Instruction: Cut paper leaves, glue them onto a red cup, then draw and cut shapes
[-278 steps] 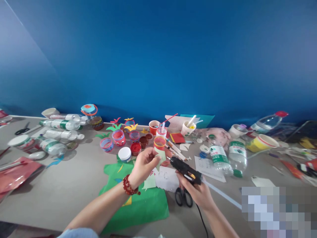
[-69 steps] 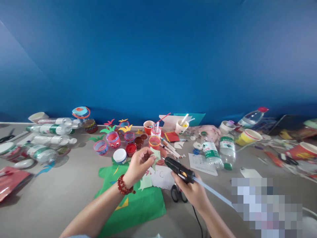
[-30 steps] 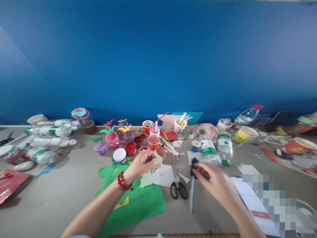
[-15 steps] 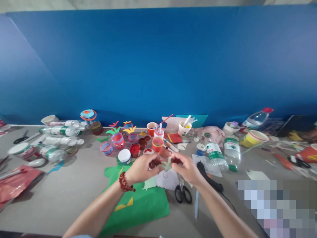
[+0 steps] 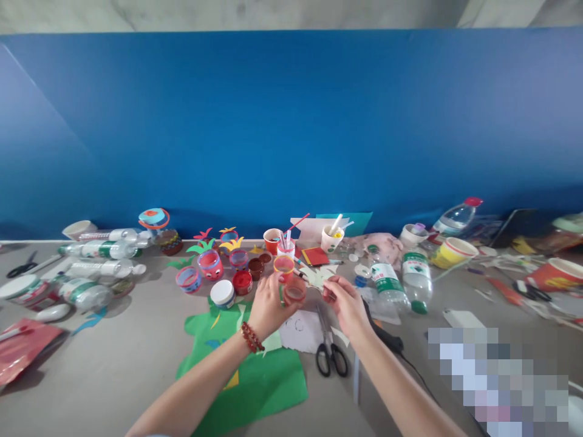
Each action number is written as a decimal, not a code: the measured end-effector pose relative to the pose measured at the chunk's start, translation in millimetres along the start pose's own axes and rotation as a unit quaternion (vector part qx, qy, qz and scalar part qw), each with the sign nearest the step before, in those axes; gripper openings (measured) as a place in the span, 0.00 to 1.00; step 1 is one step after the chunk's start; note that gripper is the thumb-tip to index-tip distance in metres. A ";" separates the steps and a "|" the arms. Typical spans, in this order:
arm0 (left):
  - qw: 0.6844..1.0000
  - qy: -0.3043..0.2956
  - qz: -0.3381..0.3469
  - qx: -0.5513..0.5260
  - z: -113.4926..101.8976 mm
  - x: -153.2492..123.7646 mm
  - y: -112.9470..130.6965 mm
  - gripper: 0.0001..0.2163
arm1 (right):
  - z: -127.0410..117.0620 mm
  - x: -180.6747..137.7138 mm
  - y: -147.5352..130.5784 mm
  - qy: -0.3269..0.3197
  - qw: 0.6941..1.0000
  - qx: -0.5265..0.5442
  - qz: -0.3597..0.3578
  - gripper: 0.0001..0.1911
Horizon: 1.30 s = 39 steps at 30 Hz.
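My left hand (image 5: 269, 308), with a red bead bracelet at the wrist, is closed around the side of a small reddish see-through cup (image 5: 295, 292). Between the thumb and fingers of my right hand (image 5: 345, 303) is a pale green paper leaf cutout (image 5: 314, 277) with pointed tips, to the right of the cup. Below the hands lie black-handled scissors (image 5: 331, 358), a white paper scrap (image 5: 298, 332) with pencil marks and a large green sheet (image 5: 268, 388). Painted cups (image 5: 210, 265) with paper leaves stand to the left.
Open paint jars (image 5: 242, 282) and a white-lidded jar (image 5: 223, 294) stand beyond my left hand. Plastic bottles (image 5: 389, 282) lie at the right, near a black corded tool (image 5: 387, 337). More bottles (image 5: 102, 249) lie at the far left. A blue panel (image 5: 291, 133) rises behind the table.
My hands have moved apart. The left has left the leaf cutout and taken hold of the reddish cup; the right keeps the cutout, now farther right. The view has shifted slightly.
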<state>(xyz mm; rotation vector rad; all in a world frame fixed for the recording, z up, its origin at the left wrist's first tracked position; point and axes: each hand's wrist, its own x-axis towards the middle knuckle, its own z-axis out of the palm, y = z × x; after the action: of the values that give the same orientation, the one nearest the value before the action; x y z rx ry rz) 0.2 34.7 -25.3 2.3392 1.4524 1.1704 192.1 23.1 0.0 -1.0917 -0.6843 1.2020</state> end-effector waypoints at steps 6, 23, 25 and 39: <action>0.999 0.028 0.021 0.037 14.9 -1.4 1.2 0.30 | 4.3 -3.0 2.8 -0.003 1.000 0.012 0.003 0.14; 0.979 -0.051 -0.072 -0.184 -18.4 7.4 25.0 0.24 | 19.1 -6.9 2.2 0.023 0.995 0.095 -0.005 0.15; 0.956 -0.078 -0.113 -0.258 -25.9 7.6 29.7 0.24 | 22.9 -10.0 -1.6 0.014 0.994 0.106 -0.003 0.14; 0.904 -0.089 -0.112 -0.402 -35.7 11.3 39.3 0.25 | 38.0 -21.6 -14.5 -0.009 0.996 0.088 -0.016 0.14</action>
<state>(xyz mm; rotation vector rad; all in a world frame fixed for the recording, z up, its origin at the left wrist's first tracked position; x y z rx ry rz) 5.8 14.2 24.6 1.6073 0.8876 1.1512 158.3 13.7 29.9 -0.9212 -0.5969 1.2213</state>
